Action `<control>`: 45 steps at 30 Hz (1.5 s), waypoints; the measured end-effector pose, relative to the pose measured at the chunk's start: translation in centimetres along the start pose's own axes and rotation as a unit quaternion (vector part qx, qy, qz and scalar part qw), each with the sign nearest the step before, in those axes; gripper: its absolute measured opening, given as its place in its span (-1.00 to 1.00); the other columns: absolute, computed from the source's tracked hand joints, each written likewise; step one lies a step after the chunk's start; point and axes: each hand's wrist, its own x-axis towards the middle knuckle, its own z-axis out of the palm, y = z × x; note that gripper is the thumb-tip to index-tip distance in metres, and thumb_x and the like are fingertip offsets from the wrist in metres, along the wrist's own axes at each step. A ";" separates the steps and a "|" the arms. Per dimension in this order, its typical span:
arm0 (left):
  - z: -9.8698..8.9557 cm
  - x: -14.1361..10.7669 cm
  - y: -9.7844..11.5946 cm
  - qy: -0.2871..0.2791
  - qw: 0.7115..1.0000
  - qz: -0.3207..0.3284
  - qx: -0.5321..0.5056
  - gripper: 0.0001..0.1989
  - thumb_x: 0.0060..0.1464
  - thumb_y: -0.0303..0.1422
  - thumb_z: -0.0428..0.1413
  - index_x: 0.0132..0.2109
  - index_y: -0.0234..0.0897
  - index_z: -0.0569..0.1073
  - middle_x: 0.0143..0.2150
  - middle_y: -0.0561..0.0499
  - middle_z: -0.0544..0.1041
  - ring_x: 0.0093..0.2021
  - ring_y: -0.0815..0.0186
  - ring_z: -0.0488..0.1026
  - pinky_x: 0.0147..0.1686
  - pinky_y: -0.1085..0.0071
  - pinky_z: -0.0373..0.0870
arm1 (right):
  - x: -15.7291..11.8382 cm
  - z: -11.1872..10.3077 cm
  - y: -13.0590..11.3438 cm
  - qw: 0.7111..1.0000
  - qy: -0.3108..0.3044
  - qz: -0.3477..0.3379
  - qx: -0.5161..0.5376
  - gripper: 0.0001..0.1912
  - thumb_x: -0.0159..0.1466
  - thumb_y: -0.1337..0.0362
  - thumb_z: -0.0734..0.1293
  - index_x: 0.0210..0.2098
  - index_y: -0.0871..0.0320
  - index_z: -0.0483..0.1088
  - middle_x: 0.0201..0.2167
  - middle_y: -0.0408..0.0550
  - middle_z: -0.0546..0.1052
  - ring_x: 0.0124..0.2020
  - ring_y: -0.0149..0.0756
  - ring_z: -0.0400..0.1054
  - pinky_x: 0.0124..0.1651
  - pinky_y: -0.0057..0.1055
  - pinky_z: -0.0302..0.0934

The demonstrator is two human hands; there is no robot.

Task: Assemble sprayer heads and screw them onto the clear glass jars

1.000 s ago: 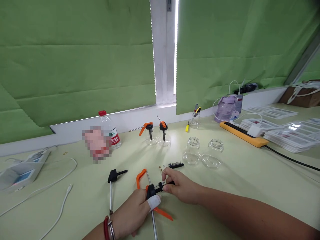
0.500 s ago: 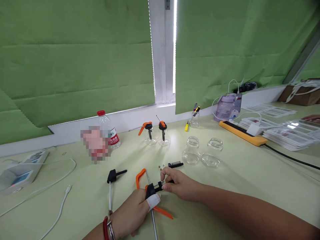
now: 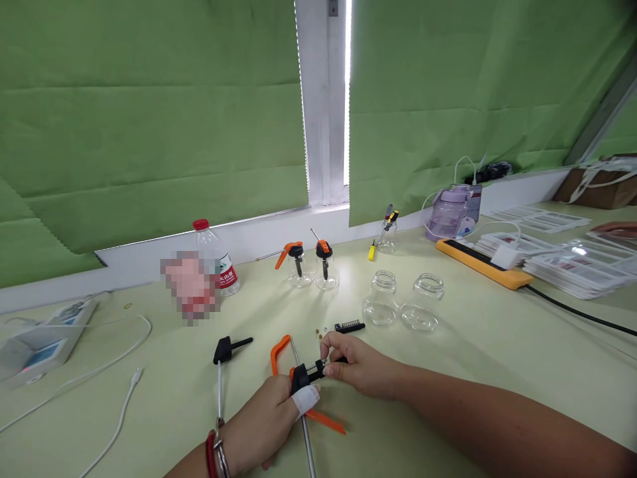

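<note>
My left hand (image 3: 271, 418), with white tape on its thumb, is closed around the black body of a black-and-orange lever mechanism (image 3: 301, 377). A long metal rod (image 3: 307, 441) runs through it, and orange arms stick out on both sides. At its narrow black end, the thumb and index finger of my right hand (image 3: 351, 365) pinch; a tiny metallic bit shows there, too small to name. Just beyond my right fingers lie a black piece with a spring (image 3: 350, 326) and several tiny loose parts (image 3: 319, 332). To the left rests a black head on a metal rod (image 3: 225, 350).
Two glass jars (image 3: 382, 302) stand behind my right hand. Farther back are two jars topped with orange-and-black mechanisms (image 3: 326, 272), screwdrivers in a jar (image 3: 389, 232) and a water bottle (image 3: 226, 272). An orange power strip (image 3: 482, 265) and stacked cards (image 3: 572, 272) lie right; cables (image 3: 122, 405) left.
Both hands keep nearly the same hold and place; my right fingers have shifted only slightly. At the far right edge, another person's hand has moved a little.
</note>
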 end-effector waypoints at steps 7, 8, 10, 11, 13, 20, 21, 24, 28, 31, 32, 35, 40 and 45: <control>0.0 0.5 -0.9 -0.002 1.000 -0.003 -0.007 -0.53 0.09 0.11 -0.13 -0.43 -0.23 0.18 -0.71 0.22 0.08 -0.81 0.49 0.08 -0.88 0.62 -0.02 | -0.1 0.1 -0.3 1.000 0.014 0.010 -0.011 -0.85 0.20 0.29 0.26 -0.23 0.11 0.23 -0.46 -0.23 0.28 -0.49 -0.45 0.06 -0.43 -0.50 -0.01; 0.0 0.5 -1.0 -0.006 1.000 0.003 -0.008 -0.54 0.09 0.10 -0.13 -0.42 -0.23 0.18 -0.71 0.23 0.07 -0.81 0.49 0.07 -0.88 0.62 -0.02 | -0.1 0.2 -0.4 1.000 0.016 0.015 -0.020 -0.85 0.20 0.28 0.25 -0.21 0.12 0.25 -0.45 -0.22 0.28 -0.49 -0.45 0.07 -0.43 -0.50 0.00; 0.0 0.6 -1.1 -0.011 1.000 0.013 -0.009 -0.55 0.09 0.09 -0.12 -0.41 -0.23 0.19 -0.70 0.23 0.05 -0.80 0.50 0.06 -0.88 0.61 -0.01 | -0.1 0.3 -0.3 0.999 0.025 0.012 -0.028 -0.87 0.20 0.28 0.26 -0.24 0.13 0.27 -0.43 -0.20 0.30 -0.46 -0.43 0.10 -0.39 -0.48 0.01; 0.0 0.6 -1.1 -0.011 1.000 0.016 -0.009 -0.56 0.10 0.07 -0.12 -0.41 -0.23 0.20 -0.69 0.23 0.05 -0.80 0.49 0.06 -0.88 0.61 0.00 | -0.1 0.4 -0.2 0.999 0.031 0.006 -0.024 -0.89 0.19 0.29 0.26 -0.26 0.14 0.26 -0.42 -0.19 0.31 -0.44 -0.42 0.11 -0.38 -0.47 0.02; 0.0 0.6 -1.2 -0.005 1.000 0.015 -0.008 -0.58 0.10 0.05 -0.12 -0.42 -0.22 0.19 -0.67 0.22 0.06 -0.79 0.49 0.07 -0.89 0.61 0.01 | -0.1 0.5 0.0 0.999 0.037 -0.008 -0.004 -0.89 0.18 0.31 0.26 -0.29 0.14 0.25 -0.41 -0.18 0.32 -0.42 -0.41 0.12 -0.34 -0.46 0.03; 0.0 0.4 -1.0 -0.008 1.000 0.015 -0.021 -0.62 0.12 0.01 -0.10 -0.40 -0.23 0.22 -0.68 0.22 0.08 -0.80 0.49 0.08 -0.88 0.62 -0.02 | -0.2 0.6 0.3 0.998 0.039 -0.035 0.032 -0.86 0.16 0.34 0.27 -0.29 0.13 0.21 -0.45 -0.22 0.29 -0.43 -0.42 0.10 -0.32 -0.45 0.02; 0.0 0.4 -0.9 -0.009 1.000 0.013 -0.022 -0.61 0.11 0.02 -0.09 -0.39 -0.23 0.23 -0.68 0.22 0.08 -0.80 0.49 0.08 -0.88 0.61 -0.02 | -0.2 0.6 0.2 0.998 0.041 -0.027 0.027 -0.86 0.16 0.33 0.27 -0.27 0.13 0.23 -0.45 -0.22 0.28 -0.43 -0.42 0.10 -0.33 -0.45 0.02; 0.0 0.3 -0.8 -0.006 1.000 0.009 -0.021 -0.56 0.10 0.07 -0.11 -0.40 -0.24 0.23 -0.68 0.21 0.09 -0.80 0.49 0.08 -0.88 0.61 -0.02 | -0.2 0.6 0.0 0.999 0.042 -0.016 0.018 -0.86 0.16 0.33 0.27 -0.26 0.15 0.24 -0.43 -0.20 0.29 -0.41 -0.40 0.12 -0.32 -0.44 0.03; -0.1 0.4 -0.8 -0.009 1.000 0.013 -0.017 -0.53 0.09 0.10 -0.13 -0.41 -0.24 0.23 -0.69 0.21 0.10 -0.81 0.50 0.08 -0.88 0.61 -0.01 | -0.1 0.6 0.1 0.998 0.048 -0.039 0.031 -0.86 0.14 0.35 0.28 -0.32 0.14 0.20 -0.44 -0.22 0.27 -0.40 -0.41 0.11 -0.30 -0.45 0.03; 0.0 0.4 -0.9 -0.008 1.000 0.007 -0.020 -0.53 0.09 0.11 -0.12 -0.41 -0.24 0.21 -0.69 0.21 0.11 -0.81 0.50 0.09 -0.89 0.62 -0.01 | 0.0 0.6 0.2 0.999 0.043 -0.014 0.024 -0.83 0.16 0.33 0.27 -0.24 0.13 0.23 -0.45 -0.22 0.27 -0.42 -0.41 0.11 -0.32 -0.45 0.03; 0.0 0.5 -0.9 -0.008 1.000 0.006 -0.021 -0.53 0.09 0.10 -0.12 -0.41 -0.23 0.21 -0.69 0.21 0.11 -0.81 0.50 0.09 -0.89 0.62 0.00 | 0.0 0.6 0.2 0.999 0.045 -0.008 0.018 -0.83 0.16 0.33 0.27 -0.24 0.14 0.24 -0.44 -0.21 0.28 -0.42 -0.41 0.12 -0.32 -0.45 0.03; 0.0 0.5 -1.0 -0.012 1.000 0.013 -0.023 -0.56 0.10 0.07 -0.10 -0.39 -0.24 0.24 -0.69 0.22 0.10 -0.81 0.49 0.09 -0.89 0.62 0.01 | 0.0 0.6 0.2 0.998 0.056 -0.014 0.014 -0.88 0.14 0.34 0.28 -0.32 0.15 0.24 -0.41 -0.18 0.31 -0.38 -0.39 0.14 -0.31 -0.44 0.05; -0.1 0.4 -0.7 -0.015 0.999 0.023 -0.026 -0.60 0.10 0.03 -0.08 -0.38 -0.24 0.25 -0.68 0.23 0.04 -0.79 0.50 0.07 -0.89 0.63 0.02 | -0.1 0.5 0.0 0.998 0.044 -0.034 0.029 -0.86 0.15 0.35 0.28 -0.28 0.13 0.23 -0.45 -0.23 0.27 -0.41 -0.42 0.11 -0.32 -0.47 0.04; 0.0 0.4 -0.8 -0.009 1.000 0.021 -0.015 -0.60 0.11 0.03 -0.10 -0.39 -0.23 0.21 -0.67 0.23 0.05 -0.79 0.48 0.09 -0.88 0.61 0.03 | -0.1 0.4 -0.2 0.999 0.042 0.015 -0.001 -0.70 0.17 0.34 0.27 -0.09 0.11 0.24 -0.48 -0.25 0.23 -0.47 -0.44 0.09 -0.37 -0.48 0.03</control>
